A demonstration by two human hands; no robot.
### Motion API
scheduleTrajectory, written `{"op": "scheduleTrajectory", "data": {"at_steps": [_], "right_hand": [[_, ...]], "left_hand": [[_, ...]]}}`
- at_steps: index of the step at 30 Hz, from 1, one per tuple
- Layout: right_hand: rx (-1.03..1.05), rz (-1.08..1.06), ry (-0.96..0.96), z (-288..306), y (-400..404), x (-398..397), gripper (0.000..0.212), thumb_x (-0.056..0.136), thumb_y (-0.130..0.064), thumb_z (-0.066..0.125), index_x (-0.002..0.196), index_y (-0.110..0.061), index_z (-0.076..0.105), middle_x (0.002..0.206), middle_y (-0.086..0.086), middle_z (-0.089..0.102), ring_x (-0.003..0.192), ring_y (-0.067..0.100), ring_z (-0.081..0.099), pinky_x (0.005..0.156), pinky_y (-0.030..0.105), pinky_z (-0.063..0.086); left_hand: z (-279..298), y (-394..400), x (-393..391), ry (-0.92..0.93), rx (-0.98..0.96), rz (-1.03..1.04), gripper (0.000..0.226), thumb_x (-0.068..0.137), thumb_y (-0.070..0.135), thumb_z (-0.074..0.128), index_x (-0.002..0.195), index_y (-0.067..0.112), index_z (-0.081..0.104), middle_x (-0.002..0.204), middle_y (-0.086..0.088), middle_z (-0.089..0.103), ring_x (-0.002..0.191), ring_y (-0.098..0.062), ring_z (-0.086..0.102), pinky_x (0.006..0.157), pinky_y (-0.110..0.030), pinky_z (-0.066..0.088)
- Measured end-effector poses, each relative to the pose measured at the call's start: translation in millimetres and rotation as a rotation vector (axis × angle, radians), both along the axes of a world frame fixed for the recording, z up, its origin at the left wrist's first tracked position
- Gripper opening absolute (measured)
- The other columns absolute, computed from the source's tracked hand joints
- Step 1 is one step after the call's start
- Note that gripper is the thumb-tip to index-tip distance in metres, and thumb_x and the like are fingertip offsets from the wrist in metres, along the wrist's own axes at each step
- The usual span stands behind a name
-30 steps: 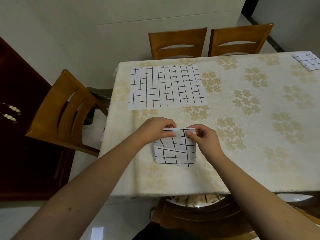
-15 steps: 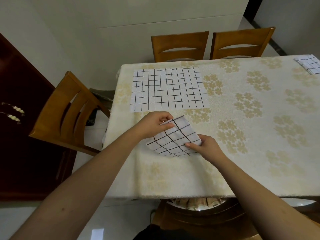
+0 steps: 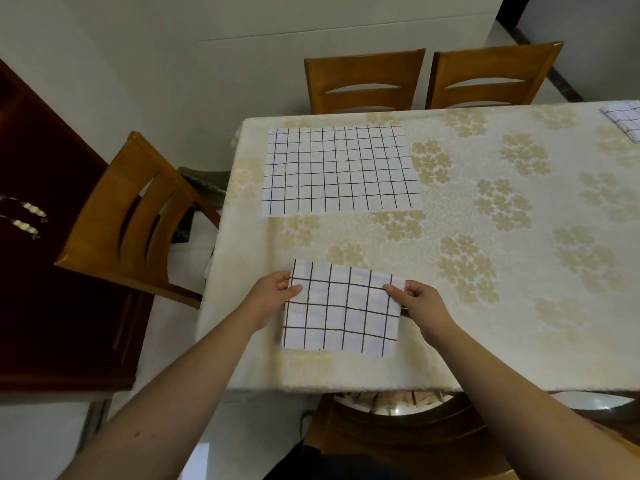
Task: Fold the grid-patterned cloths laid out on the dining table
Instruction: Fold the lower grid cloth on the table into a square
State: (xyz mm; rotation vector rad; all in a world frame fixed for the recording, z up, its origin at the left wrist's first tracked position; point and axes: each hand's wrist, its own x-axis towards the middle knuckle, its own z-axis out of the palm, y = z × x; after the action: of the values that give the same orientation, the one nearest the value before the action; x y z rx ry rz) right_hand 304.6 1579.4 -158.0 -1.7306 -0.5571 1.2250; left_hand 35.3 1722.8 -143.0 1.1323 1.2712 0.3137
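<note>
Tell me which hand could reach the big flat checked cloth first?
Probably the left hand. It pinches the small folded white grid cloth on the side nearer the large unfolded white grid cloth; the right hand sits farther away.

L hand & R hand are pinching the folded grid cloth by its side edges (thumbs on top); unfolded cloth is lying beyond the fingers.

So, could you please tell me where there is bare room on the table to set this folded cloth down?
Free: the wide floral tablecloth right of the right hand, up to the corner cloth; also the strip between the folded cloth and the flat cloth. Crowded: the far-left corner.
</note>
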Motion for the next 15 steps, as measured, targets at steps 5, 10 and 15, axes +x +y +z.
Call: {"op": "scheduleTrajectory", "data": {"at_steps": [5, 10, 15], "right_hand": [[-0.057, -0.040, -0.095, -19, 4, -6, 0.052, 0.070, -0.047, 0.077, 0.056, -0.020, 0.035, 0.064, 0.009, 0.033, 0.065, 0.022, 0.044, 0.074, 0.054, 0.054], [-0.041, -0.050, -0.195, -21, 11, -2, 0.048, 0.082, -0.029, 0.074, 0.062, -0.012, 0.033, 0.059, 0.004, 0.026, 0.061, 0.020, 0.027, 0.061, 0.034, 0.026], [-0.081, -0.070, -0.054, -30, 16, 2, 0.022, 0.084, -0.024, 0.073, 0.102, -0.014, 0.068, 0.093, 0.008, 0.072, 0.087, 0.022, 0.068, 0.084, 0.040, 0.056]], "left_hand": [[-24, -11, -3, 0.076, -0.044, 0.050, 0.015, 0.097, 0.028, 0.056, 0.101, 0.016, 0.065, 0.090, -0.007, 0.067, 0.073, -0.019, 0.062, 0.066, -0.030, 0.054], [-34, -10, 2, 0.086, -0.006, 0.051, 0.013, 0.097, 0.022, 0.057, 0.090, 0.015, 0.065, 0.084, -0.007, 0.063, 0.075, -0.020, 0.058, 0.061, -0.027, 0.055], [-46, -4, 5, 0.104, -0.076, 0.078, 0.025, 0.095, 0.029, 0.059, 0.112, 0.011, 0.062, 0.106, -0.015, 0.068, 0.089, -0.023, 0.064, 0.081, -0.038, 0.057]]}}
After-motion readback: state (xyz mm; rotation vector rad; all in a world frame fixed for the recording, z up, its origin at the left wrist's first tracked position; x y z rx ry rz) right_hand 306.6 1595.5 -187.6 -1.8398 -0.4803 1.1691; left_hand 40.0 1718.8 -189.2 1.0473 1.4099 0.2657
